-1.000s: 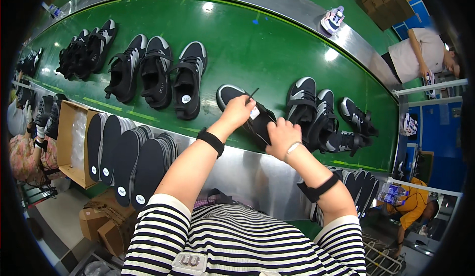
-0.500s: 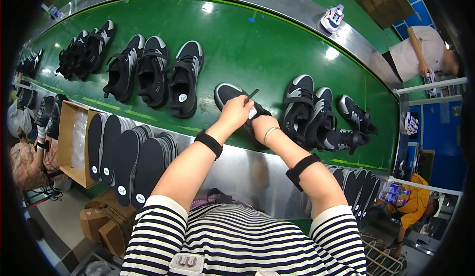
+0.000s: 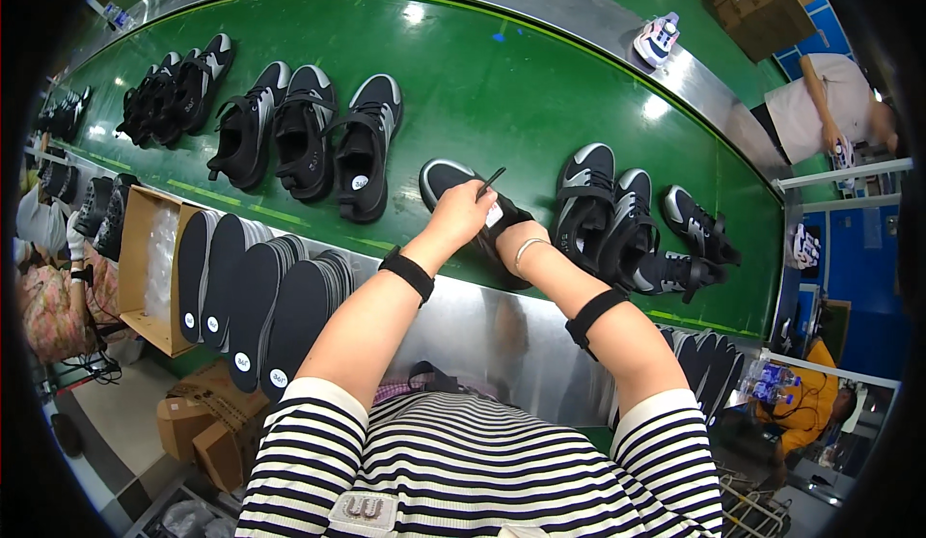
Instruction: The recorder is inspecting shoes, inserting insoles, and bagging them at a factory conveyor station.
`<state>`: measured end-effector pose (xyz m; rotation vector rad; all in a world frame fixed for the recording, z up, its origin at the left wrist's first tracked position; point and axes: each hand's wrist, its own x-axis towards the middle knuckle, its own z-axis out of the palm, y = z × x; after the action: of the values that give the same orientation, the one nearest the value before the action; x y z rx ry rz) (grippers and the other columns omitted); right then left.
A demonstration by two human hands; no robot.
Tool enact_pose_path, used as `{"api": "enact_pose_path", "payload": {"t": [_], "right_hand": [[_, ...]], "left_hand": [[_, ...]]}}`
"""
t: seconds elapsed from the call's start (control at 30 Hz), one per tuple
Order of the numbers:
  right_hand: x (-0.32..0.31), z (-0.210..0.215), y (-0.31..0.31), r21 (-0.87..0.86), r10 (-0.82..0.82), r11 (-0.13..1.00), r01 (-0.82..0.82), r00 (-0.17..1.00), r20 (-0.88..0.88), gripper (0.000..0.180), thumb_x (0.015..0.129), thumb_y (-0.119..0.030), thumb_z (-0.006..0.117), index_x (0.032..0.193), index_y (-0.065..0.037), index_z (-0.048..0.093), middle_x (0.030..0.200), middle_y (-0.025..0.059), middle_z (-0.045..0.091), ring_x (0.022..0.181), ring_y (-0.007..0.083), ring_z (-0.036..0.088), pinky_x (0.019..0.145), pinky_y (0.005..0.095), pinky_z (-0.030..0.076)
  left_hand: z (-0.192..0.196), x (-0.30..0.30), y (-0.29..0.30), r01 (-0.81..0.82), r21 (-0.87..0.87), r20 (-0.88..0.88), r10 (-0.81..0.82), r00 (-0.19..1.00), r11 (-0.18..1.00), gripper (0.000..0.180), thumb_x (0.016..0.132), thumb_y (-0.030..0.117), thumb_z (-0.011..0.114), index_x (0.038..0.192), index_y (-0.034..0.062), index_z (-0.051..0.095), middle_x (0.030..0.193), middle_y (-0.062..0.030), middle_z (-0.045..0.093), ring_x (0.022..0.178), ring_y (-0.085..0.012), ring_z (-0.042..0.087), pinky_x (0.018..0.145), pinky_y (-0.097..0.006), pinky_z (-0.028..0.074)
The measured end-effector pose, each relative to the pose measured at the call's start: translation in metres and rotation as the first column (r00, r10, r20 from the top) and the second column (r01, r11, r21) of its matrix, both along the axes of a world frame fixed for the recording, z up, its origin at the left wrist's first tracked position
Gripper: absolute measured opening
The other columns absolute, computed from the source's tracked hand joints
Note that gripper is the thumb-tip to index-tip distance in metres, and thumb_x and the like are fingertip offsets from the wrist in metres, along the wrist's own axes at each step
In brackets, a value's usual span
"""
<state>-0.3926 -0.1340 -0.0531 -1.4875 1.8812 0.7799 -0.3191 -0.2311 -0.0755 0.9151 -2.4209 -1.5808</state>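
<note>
A black sneaker (image 3: 442, 175) with a grey-edged toe lies on the green table (image 3: 482, 75) in front of me, toe pointing away. My left hand (image 3: 459, 218) is closed at its upper, and a dark strap (image 3: 490, 182) sticks out past the fingers. My right hand (image 3: 521, 241) reaches into the shoe opening; its fingers are hidden inside. A white label (image 3: 494, 215) shows on the tongue between the hands. Matching sneakers stand close on the right, the nearest a black sneaker (image 3: 585, 195). Another black sneaker (image 3: 368, 152), with a round white mark on its insole, stands to the left.
Stacks of black insoles (image 3: 253, 306) line the near metal edge at left, beside an open cardboard box (image 3: 143, 248). More insoles (image 3: 709, 369) stand at right. A pale sneaker (image 3: 658, 40) rests on the far metal ledge. Another person (image 3: 834, 94) works at far right.
The view has shifted slightly, so the sneakers on the left appear a little farther right. My right hand stays in the shoe, and the white tongue label shows more now.
</note>
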Motion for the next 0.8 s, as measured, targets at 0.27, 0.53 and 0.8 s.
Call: {"api": "enact_pose_path", "payload": {"t": [0.27,0.53,0.8], "right_hand": [[0.0,0.022,0.034,0.084,-0.058,0.996,0.043,0.981,0.185,0.037,0.071,-0.025,0.049,0.1,-0.004,0.059,0.097,0.0135,0.06,0.095,0.0257,0.056,0.095,0.0468,0.021],[-0.03,-0.025,0.044,0.05,-0.428,0.571,0.819,0.245,0.87,0.04,0.077,-0.03,0.051,0.101,0.002,0.055,0.096,0.0149,0.06,0.092,0.0237,0.056,0.087,0.0386,0.036],[-0.011,-0.029,0.029,0.271,-0.455,0.028,0.962,-0.229,0.86,0.018,0.076,-0.02,0.059,0.078,-0.002,0.058,0.065,0.0034,0.058,0.055,0.0113,0.051,0.044,0.0243,0.035]], "left_hand": [[-0.002,-0.001,0.003,-0.005,0.029,0.004,0.005,1.0,1.0,0.028,0.082,0.022,0.051,0.093,-0.0039,0.056,0.079,-0.0176,0.061,0.076,-0.0254,0.06,0.069,-0.032,0.044],[-0.001,-0.001,0.007,-0.031,0.074,-0.065,0.036,0.997,0.997,0.026,0.08,0.023,0.05,0.088,-0.0016,0.057,0.078,-0.0204,0.059,0.077,-0.0341,0.057,0.068,-0.038,0.044],[0.005,-0.001,0.002,-0.009,0.164,0.021,0.005,1.0,0.986,0.028,0.083,0.022,0.051,0.09,-0.004,0.057,0.076,-0.0122,0.06,0.069,-0.0171,0.055,0.064,-0.031,0.042]]}}
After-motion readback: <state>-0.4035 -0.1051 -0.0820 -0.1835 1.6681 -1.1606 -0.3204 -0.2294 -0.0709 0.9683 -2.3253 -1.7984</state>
